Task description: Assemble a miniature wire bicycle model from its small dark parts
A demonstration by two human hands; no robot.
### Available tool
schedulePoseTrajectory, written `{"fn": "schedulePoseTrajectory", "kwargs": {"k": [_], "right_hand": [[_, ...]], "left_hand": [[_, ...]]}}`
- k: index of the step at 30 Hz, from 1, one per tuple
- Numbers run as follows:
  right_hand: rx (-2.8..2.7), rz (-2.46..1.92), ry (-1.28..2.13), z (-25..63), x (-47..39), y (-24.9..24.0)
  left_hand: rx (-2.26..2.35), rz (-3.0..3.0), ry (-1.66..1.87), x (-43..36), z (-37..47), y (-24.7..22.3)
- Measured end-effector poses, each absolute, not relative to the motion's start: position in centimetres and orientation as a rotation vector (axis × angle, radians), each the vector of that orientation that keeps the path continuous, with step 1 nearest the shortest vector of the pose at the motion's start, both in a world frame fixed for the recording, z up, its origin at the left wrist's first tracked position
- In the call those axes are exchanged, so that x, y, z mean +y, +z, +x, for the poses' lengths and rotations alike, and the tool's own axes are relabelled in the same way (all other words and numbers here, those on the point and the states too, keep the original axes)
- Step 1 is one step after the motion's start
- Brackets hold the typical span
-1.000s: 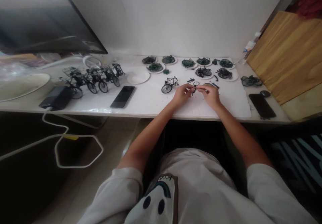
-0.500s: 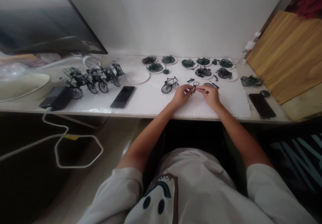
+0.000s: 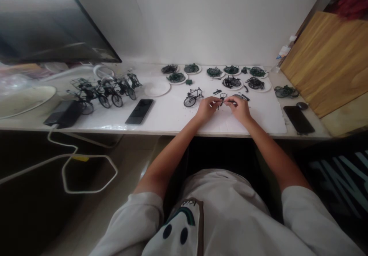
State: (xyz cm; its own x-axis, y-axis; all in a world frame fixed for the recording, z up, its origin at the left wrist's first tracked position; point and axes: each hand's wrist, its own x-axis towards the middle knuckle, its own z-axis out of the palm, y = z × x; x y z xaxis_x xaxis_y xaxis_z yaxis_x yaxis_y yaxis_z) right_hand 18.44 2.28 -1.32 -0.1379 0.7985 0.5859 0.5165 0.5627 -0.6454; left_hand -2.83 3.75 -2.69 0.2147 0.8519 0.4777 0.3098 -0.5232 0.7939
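Observation:
My left hand and my right hand meet fingertip to fingertip above the white sheet. Both are closed in a pinch on a small dark model bicycle part, mostly hidden by the fingers. Left of my left hand stands a partly built model bicycle with a front wheel and frame. Just beyond the fingers lie a small dark strip and a thin ring-like piece. A spoked wheel sits partly behind my right hand.
Several plates of dark parts line the back. An empty white plate, a phone and several assembled model bicycles stand left. Another phone, a mouse and a parts pile lie right, beside a wooden board.
Both hands stay almost in place, still pinching the small dark part, with only slight finger movement. The whole view has shifted a little.

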Motion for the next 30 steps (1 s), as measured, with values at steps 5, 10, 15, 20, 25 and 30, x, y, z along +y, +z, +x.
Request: {"fn": "schedulePoseTrajectory", "kwargs": {"k": [5, 10, 15, 20, 25, 30], "right_hand": [[-1.793, -1.087, 0.41, 18.37, 2.24, -1.4], [-1.818, -1.093, 0.479, 18.27, 1.87, -0.99], [-1.839, -1.12, 0.469, 18.19, 1.62, -0.69], [-1.824, -1.136, 0.443, 18.0, 1.5, -0.68], [-1.804, -1.11, 0.39, 17.89, 1.45, -0.72], [-1.769, -1.121, 0.369, 17.93, 1.64, -1.04]], "left_hand": [[1.099, 1.962, 1.293, 3.91, -2.92, -2.9], [1.106, 1.985, 1.285, 3.95, -3.04, -2.98], [1.055, 1.98, 1.284, 3.84, -2.96, -2.97], [1.022, 1.935, 1.27, 3.71, -2.85, -2.73], [1.045, 1.889, 1.286, 3.75, -2.77, -2.58], [1.069, 1.885, 1.304, 3.8, -2.79, -2.7]]}}
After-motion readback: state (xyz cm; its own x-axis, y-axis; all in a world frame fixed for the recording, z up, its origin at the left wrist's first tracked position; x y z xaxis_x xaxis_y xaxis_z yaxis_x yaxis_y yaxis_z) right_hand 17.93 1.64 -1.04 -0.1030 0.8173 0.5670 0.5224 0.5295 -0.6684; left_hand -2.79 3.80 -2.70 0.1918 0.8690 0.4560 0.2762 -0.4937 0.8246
